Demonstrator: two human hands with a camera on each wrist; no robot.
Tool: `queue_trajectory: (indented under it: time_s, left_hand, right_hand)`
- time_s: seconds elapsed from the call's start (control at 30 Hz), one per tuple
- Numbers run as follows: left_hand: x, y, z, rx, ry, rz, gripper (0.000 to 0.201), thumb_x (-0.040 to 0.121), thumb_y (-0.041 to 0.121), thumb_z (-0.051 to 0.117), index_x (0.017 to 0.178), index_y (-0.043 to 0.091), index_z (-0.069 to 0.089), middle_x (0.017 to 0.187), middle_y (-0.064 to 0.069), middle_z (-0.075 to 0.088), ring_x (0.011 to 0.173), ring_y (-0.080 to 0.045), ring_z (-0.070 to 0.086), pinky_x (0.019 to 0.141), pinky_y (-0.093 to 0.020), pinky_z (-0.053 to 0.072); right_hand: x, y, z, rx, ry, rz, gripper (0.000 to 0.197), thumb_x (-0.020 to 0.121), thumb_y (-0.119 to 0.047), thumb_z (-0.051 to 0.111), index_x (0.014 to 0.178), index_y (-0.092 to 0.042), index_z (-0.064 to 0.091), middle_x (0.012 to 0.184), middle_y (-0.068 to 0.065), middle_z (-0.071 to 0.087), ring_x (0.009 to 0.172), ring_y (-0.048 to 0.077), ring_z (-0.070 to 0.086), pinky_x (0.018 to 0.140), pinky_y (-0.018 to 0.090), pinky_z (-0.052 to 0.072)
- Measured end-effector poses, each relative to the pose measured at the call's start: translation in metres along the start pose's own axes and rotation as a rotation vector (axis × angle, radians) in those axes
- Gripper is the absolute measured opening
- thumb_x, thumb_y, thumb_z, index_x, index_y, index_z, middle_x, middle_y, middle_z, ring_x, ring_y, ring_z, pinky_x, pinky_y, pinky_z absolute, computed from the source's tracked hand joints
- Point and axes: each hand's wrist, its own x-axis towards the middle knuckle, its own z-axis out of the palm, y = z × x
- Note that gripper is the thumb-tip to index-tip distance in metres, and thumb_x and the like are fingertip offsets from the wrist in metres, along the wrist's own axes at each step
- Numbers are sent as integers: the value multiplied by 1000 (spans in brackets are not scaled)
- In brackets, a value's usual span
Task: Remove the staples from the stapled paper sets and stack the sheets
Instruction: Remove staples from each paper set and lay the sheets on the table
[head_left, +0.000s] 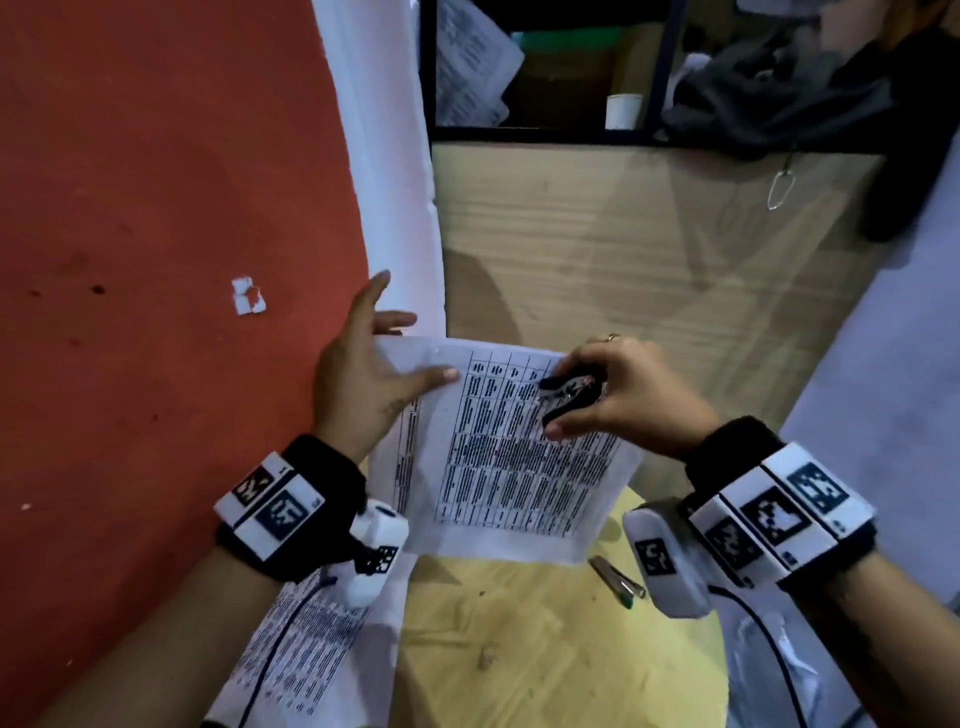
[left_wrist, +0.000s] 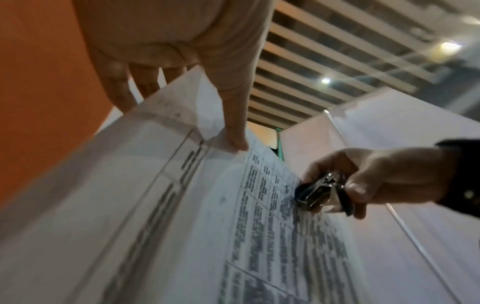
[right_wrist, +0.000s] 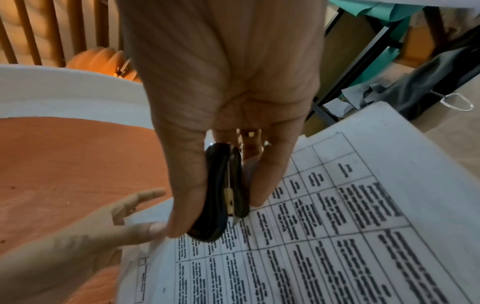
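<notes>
A stapled paper set (head_left: 519, 467) printed with a table is held up above the yellow table (head_left: 545, 654). My left hand (head_left: 421, 345) pinches its upper left corner, thumb (left_wrist: 233, 139) on the top sheet and fingers (left_wrist: 122, 88) behind. My right hand (head_left: 561, 402) grips a black staple remover (head_left: 576, 387), squeezed between thumb and fingers, its metal claws (left_wrist: 315, 192) close over the printed page near the top right. No staple shows. From the right wrist the staple remover (right_wrist: 223, 195) hangs above the paper set (right_wrist: 337, 236).
More printed sheets (head_left: 301, 639) lie on the table's left side under my left wrist. A pen (head_left: 618, 576) lies by the right wrist. A paper scrap (head_left: 248, 296) sits on the orange floor. Beyond stand a wooden cabinet (head_left: 649, 234), a white cup (head_left: 622, 111) and dark cloth (head_left: 779, 93).
</notes>
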Motion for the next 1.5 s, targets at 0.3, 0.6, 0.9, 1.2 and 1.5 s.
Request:
queue_trajectory:
  time_s: [0.3,0.6,0.9,1.2,1.5]
  left_hand:
    - [31,58,-16,488,-276,144,46,57,57,62,91,28,74,90,5,73,94,-20,66,89,-43,46]
    - [32,75,-13,546,-492,152,30,60,72,62,65,43,63,80,9,66,86,-15,59,92,-43,41]
    - [28,84,-13,228,-544,178,25,65,33,84,55,39,61,54,11,63,52,0,53,56,-26,40]
    - [31,81,-10,209,-540,170,17,63,56,69,65,40,68,72,7,71,71,-12,67,71,-40,53]
    - [32,85,-6,156,-620,157,37,71,41,67,78,5,70,72,-14,66,63,-11,53,62,-31,40]
  right_hand:
    - [-3,-25,-31,-54,29,-20,52,48,-32,89,94,-13,74,90,3,69,86,16,65,86,39,50]
    - [-11,-43,-42,-6,27,-22,53,46,-36,87,92,-15,74,89,2,71,85,16,67,85,41,52]
    - [-18,-50,-46,-10,52,-16,51,49,-32,89,94,-13,74,91,2,70,85,16,66,84,40,51]
    - [-18,-56,-41,-6,53,-44,48,50,-32,89,91,-13,73,91,2,69,87,15,65,85,35,51]
    - [-20,-52,0,-260,475,-474,37,61,-15,73,95,-3,64,101,11,65,83,33,64,61,40,55]
